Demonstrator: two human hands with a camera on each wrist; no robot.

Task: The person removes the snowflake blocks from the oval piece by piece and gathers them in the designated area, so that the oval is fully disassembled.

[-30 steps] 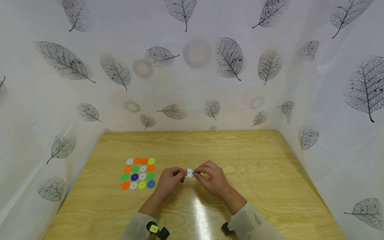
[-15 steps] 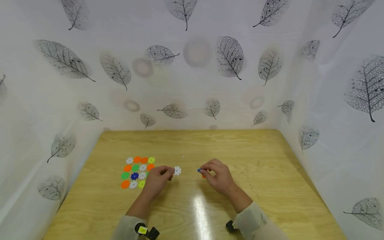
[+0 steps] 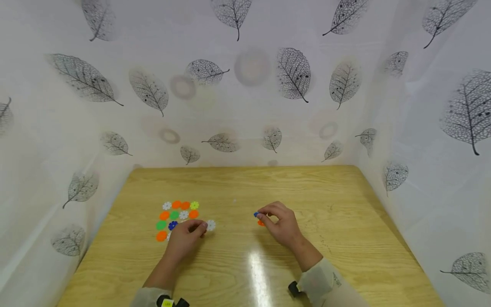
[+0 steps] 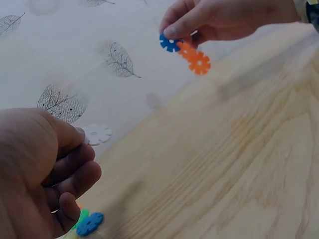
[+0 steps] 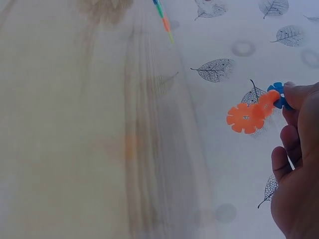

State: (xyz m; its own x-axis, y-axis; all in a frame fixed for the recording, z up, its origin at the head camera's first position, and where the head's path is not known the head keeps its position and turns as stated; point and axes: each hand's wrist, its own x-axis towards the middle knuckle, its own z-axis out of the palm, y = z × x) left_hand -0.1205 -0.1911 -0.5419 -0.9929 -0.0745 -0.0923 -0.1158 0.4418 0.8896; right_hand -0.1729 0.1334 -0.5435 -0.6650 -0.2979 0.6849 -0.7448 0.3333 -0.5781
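Head view showed the left hand (image 3: 185, 237) pinching a white disc (image 3: 210, 225) just right of a grid of coloured discs (image 3: 177, 218) laid on the wooden table (image 3: 345, 238). Well apart to the right, the right hand (image 3: 279, 221) held a small joined piece, a blue disc (image 3: 255, 214) with an orange disc (image 3: 261, 222) beneath it, above the table's middle.

Left wrist view showed the left hand (image 4: 42, 174) with fingers curled and the white disc (image 4: 97, 133) caught at its thumb tip. The right hand (image 4: 219, 20) sat further off, its fingers pinched on the blue disc (image 4: 169, 43), the orange disc (image 4: 198, 60) hanging from it.

Right wrist view showed the right hand (image 5: 298, 164) with its fingertips closed on the blue disc (image 5: 278, 95), and the orange disc (image 5: 245, 118) jutting left, clear of the table (image 5: 75, 124).
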